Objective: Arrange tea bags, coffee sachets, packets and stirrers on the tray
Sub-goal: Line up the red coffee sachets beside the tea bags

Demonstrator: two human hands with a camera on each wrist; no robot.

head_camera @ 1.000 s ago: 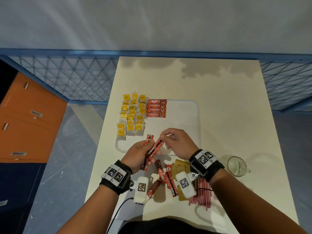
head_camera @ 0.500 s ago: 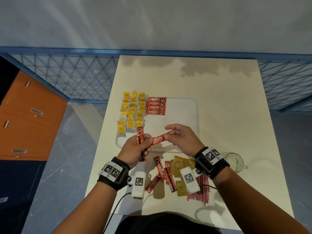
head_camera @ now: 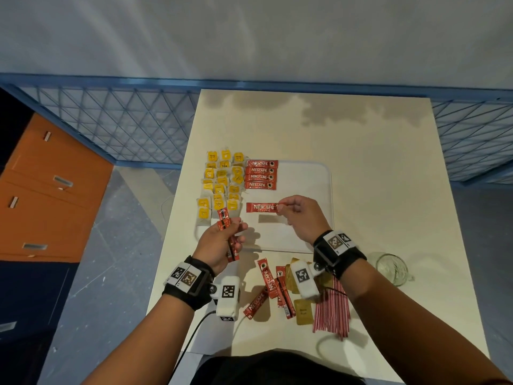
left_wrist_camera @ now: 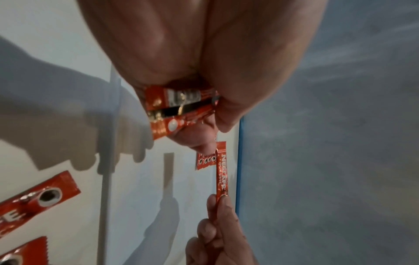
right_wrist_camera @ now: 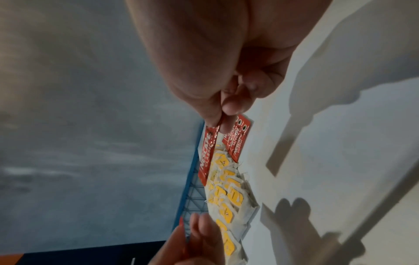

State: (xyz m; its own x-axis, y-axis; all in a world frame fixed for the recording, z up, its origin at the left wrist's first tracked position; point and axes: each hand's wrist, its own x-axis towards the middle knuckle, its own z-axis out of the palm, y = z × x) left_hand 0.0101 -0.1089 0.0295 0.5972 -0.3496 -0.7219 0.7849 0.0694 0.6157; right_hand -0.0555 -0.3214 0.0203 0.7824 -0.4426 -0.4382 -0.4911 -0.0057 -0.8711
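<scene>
A white tray (head_camera: 319,190) lies on the cream table, with several yellow tea bags (head_camera: 222,184) along its left side and a stack of red coffee sachets (head_camera: 261,175) beside them. My right hand (head_camera: 299,215) pinches one red sachet (head_camera: 262,207) by its right end, level above the tray below the stack; the same sachet (right_wrist_camera: 207,154) shows in the right wrist view. My left hand (head_camera: 222,240) grips a small bunch of red sachets (head_camera: 226,232) over the tray's near left corner, seen close as the bunch (left_wrist_camera: 179,107) in the left wrist view.
Near the table's front edge lie several loose red sachets (head_camera: 270,284), gold packets (head_camera: 304,315) and a bundle of red stirrers (head_camera: 331,312). A glass mug (head_camera: 392,269) stands at the right. Blue mesh railing and an orange cabinet (head_camera: 41,195) are off the table's left.
My right hand has drawn one sachet out of the left hand's bunch and carried it up and right over the tray, turning it level. The left hand shifted slightly left.
</scene>
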